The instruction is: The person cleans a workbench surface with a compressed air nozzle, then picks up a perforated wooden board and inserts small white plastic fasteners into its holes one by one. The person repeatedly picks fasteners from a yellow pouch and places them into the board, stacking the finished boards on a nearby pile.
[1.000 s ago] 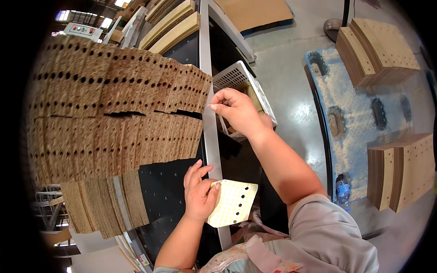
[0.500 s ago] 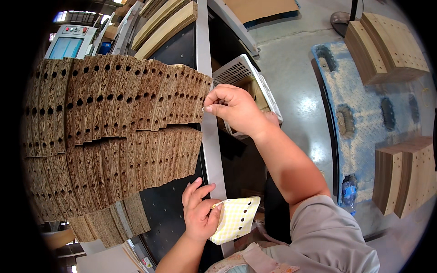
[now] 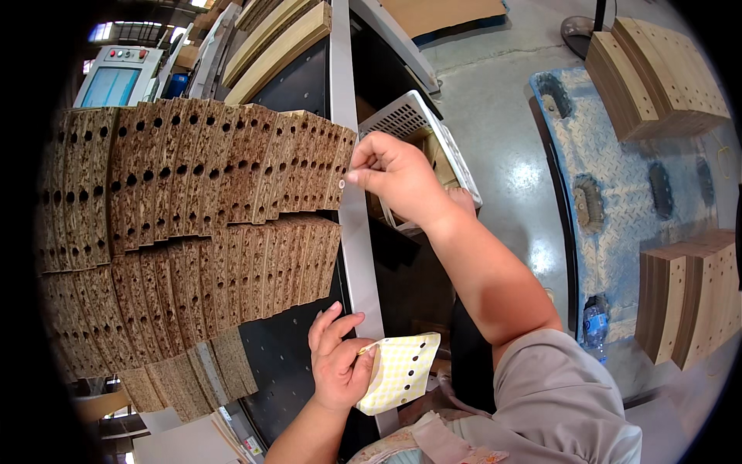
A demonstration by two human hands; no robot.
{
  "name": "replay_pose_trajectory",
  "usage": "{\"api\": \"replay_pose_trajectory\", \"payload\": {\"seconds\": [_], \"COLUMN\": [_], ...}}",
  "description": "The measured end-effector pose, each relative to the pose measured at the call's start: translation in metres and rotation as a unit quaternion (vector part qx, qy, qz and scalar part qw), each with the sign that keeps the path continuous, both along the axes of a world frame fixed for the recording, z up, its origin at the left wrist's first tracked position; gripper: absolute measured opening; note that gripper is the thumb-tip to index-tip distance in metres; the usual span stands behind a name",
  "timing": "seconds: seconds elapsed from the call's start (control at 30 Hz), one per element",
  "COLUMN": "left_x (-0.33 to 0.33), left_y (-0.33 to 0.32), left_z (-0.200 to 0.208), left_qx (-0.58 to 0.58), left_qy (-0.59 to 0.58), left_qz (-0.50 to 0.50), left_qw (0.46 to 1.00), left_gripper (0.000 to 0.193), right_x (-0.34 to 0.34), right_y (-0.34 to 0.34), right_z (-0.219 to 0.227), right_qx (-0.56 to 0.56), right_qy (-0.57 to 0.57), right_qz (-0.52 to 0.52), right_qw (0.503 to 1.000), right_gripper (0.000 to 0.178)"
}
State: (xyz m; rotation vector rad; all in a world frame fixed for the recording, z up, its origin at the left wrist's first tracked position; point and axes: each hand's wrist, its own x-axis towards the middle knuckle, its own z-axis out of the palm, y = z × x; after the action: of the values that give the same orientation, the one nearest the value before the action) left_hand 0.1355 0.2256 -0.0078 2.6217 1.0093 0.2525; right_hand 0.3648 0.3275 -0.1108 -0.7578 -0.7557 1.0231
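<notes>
Fingers curled and pinched, my right hand is at the right end of the upper row of particleboard pieces. Beside its thumb tip, a small white round piece sits on the end board's edge. Whether anything is between the fingertips is hidden. Lower down, my left hand grips a yellow-and-white checked pouch by its upper left edge, thumb against it and some fingers stretched out. Dark round spots line the pouch's right side. Many dark drilled holes run along the boards' edges, and a second row of boards lies nearer me.
The boards rest on a black table with a pale metal rail. Past the rail stands a white plastic crate. On the right, a blue pallet carries curved wooden blocks and a water bottle. A control panel stands far left.
My right hand has shifted slightly up, and the white round piece, earlier at its thumb tip, now shows on the board edge. My left hand and the pouch have hardly moved.
</notes>
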Motion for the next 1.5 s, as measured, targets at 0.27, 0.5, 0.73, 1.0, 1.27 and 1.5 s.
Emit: {"api": "replay_pose_trajectory", "payload": {"seconds": [0.27,0.5,0.73,1.0,1.27,1.5], "left_x": [-0.002,-0.002,0.002,0.002,0.001,0.003], "left_y": [0.000,0.001,0.000,0.001,0.001,0.002], "left_z": [0.000,0.000,0.003,0.003,0.004,0.005], "left_qx": [0.003,0.004,0.015,0.010,0.014,0.009], "left_qy": [0.005,0.005,0.009,0.012,0.016,0.015], "left_qz": [-0.001,-0.003,-0.016,-0.011,-0.016,-0.017], "left_qw": [1.000,1.000,1.000,1.000,1.000,1.000], "left_gripper": [0.007,0.007,0.004,0.006,0.006,0.006], "right_x": [-0.008,-0.011,-0.011,-0.010,-0.009,-0.015], "right_y": [-0.006,-0.007,-0.007,-0.010,-0.007,0.001], "right_z": [0.005,0.009,0.018,0.025,0.016,0.019], "right_qx": [0.094,0.075,0.107,0.092,0.139,0.174], "right_qy": [0.111,0.017,-0.130,-0.191,0.106,-0.011], "right_qz": [0.017,-0.031,-0.141,-0.200,-0.037,-0.103], "right_qw": [0.989,0.997,0.976,0.956,0.984,0.979], "right_gripper": [0.012,0.011,0.013,0.020,0.020,0.019]}}
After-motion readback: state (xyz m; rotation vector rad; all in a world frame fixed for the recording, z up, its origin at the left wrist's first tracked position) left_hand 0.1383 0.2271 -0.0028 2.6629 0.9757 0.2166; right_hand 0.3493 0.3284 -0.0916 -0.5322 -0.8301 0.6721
